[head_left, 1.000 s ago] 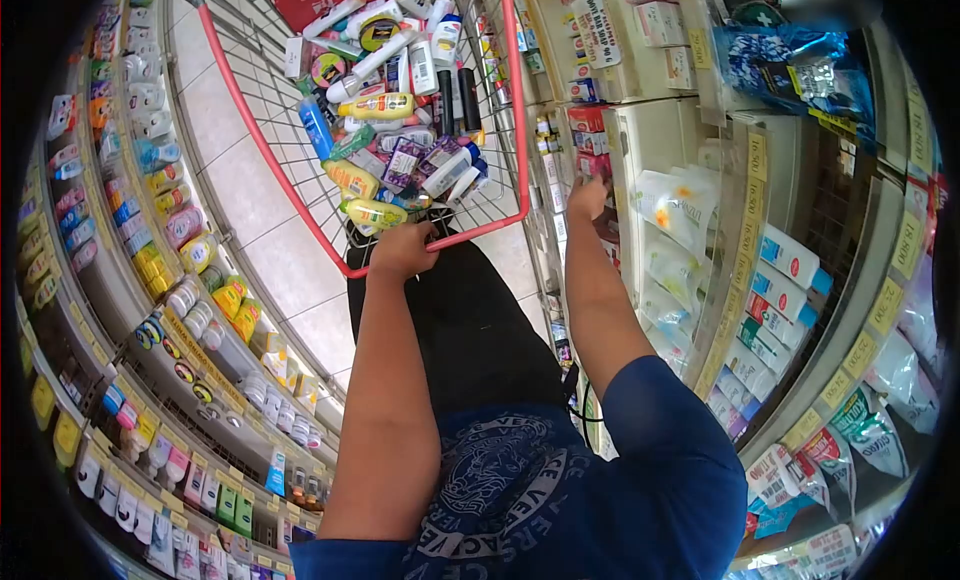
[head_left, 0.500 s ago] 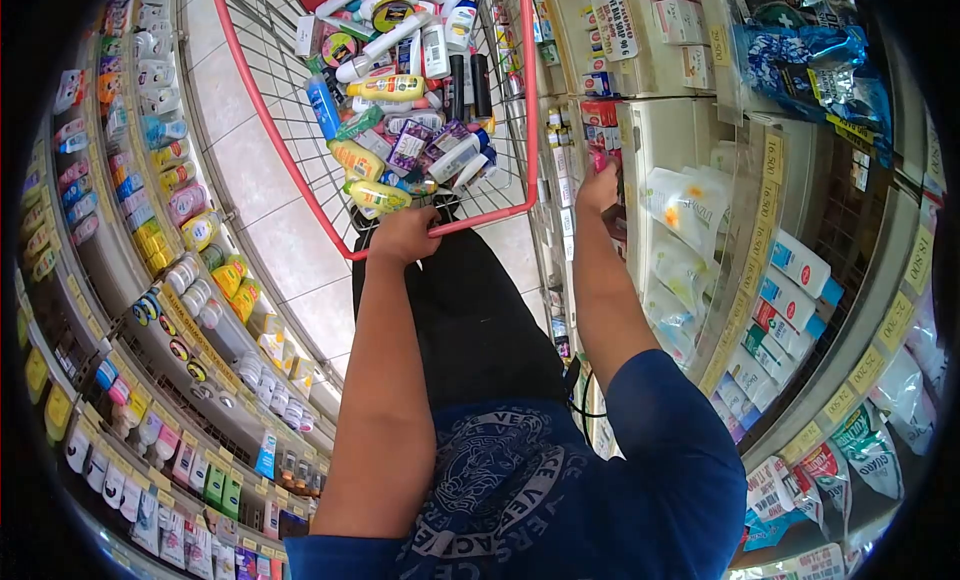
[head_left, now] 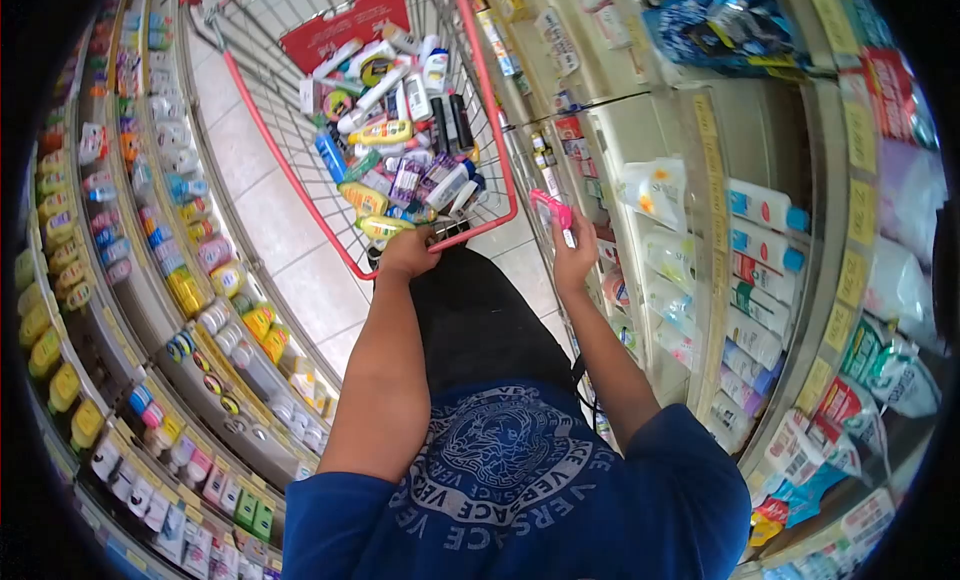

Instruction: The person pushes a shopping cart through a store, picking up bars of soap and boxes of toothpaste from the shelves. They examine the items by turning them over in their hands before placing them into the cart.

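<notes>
Store aisle, shelves (head_left: 150,280) left and right: left hand (head_left: 408,252) closed on cart (head_left: 275,100) handle, right hand (head_left: 572,258) grips one pink pack (head_left: 552,210). One cart, many bottles (head_left: 385,132).

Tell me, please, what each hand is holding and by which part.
The left hand grips the red-rimmed wire shopping cart by its near red handle bar. The right hand holds a small flat pink packet by its lower end.

Shop aisle: stocked shelves (head_left: 150,290) w/ price tags (head_left: 859,277), cart (head_left: 290,130).
</notes>
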Tool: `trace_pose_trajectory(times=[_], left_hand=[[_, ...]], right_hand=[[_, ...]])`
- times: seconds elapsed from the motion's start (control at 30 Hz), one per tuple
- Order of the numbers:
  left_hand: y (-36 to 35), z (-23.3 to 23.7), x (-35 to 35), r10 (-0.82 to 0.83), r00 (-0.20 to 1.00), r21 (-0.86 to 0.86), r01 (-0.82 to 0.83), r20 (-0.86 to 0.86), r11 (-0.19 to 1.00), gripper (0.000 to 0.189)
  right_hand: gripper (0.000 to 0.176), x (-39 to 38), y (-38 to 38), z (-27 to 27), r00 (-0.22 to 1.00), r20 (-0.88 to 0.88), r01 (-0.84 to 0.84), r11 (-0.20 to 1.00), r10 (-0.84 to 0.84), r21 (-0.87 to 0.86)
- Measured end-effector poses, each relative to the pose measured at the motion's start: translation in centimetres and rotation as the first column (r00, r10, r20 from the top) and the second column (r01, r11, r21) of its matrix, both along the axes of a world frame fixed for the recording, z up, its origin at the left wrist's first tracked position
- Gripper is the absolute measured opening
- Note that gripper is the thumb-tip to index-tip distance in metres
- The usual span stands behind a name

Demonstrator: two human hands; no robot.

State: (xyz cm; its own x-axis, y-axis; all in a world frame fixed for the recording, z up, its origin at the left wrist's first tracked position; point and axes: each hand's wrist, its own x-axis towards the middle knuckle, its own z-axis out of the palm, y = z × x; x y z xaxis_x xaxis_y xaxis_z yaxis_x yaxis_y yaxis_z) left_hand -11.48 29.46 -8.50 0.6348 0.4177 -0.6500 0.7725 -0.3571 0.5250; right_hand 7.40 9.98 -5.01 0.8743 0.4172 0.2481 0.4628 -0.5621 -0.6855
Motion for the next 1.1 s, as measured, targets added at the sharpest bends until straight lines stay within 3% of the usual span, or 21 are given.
trace_pose_trajectory(times=[0.03,0.07,0.17,0.23,0.3,0.37,0.43,0.53,0.7,0.77,0.83,1.1], left_hand=[[0.0,-0.1,0.1,-0.022,1.000,0.014,0.022,0.013,1.000,0.029],[0.0,0.2,0.1,-0.013,1.000,0.021,0.013,0.012,1.000,0.029],[-0.1,0.4,0.1,-0.022,0.998,0.026,0.020,0.060,0.999,0.029],[-0.1,-0.2,-0.1,-0.004,0.997,0.016,0.003,0.072,1.000,0.029],[-0.1,-0.7,-0.2,-0.038,0.995,0.033,0.035,0.097,0.999,0.028],[-0.1,-0.6,-0.1,-0.079,0.995,0.075,0.074,0.063,0.994,0.027],[0.1,-0.3,-0.2,-0.108,0.990,0.052,0.104,0.092,0.993,0.026],[0.3,-1.7,-0.5,-0.138,0.973,-0.009,0.142,0.185,0.990,0.030],[0.3,-1.4,-0.8,-0.249,0.956,0.060,0.243,0.157,0.968,0.030],[0.3,-1.7,-1.2,-0.238,0.940,0.076,0.226,0.243,0.971,0.032],[0.2,-1.2,-1.4,-0.283,0.931,0.086,0.270,0.232,0.959,0.033],[0.2,-2.8,-1.5,-0.234,0.953,0.108,0.216,0.193,0.970,0.038]], right_hand=[[0.030,-0.3,0.1,1.4,0.995,-0.092,0.052,0.988,-0.039,0.145],[0.026,-0.5,0.0,2.7,0.999,0.012,0.039,0.991,-0.041,0.127],[0.020,-1.0,0.3,7.8,0.996,0.082,-0.036,0.979,0.020,0.198],[0.019,-1.4,0.6,10.9,0.998,0.060,0.007,0.968,-0.022,0.250],[0.019,-1.7,0.7,13.6,0.993,0.103,-0.092,0.939,0.061,0.332],[0.019,-2.1,0.8,17.2,0.981,0.186,-0.120,0.935,0.059,0.334],[0.019,-2.5,0.6,20.2,0.929,0.334,-0.249,0.936,0.158,0.251],[0.024,-3.1,0.4,24.3,0.879,0.449,-0.297,0.921,0.160,0.252],[0.023,-4.7,-0.4,27.5,0.878,0.460,-0.306,0.896,0.134,0.322],[0.021,-5.1,-0.5,28.2,0.893,0.437,-0.291,0.876,0.106,0.384],[0.020,-5.3,-0.8,28.9,0.899,0.395,-0.351,0.850,0.189,0.393],[0.022,-5.9,-1.9,30.0,0.853,0.474,-0.436,0.799,0.220,0.413]])
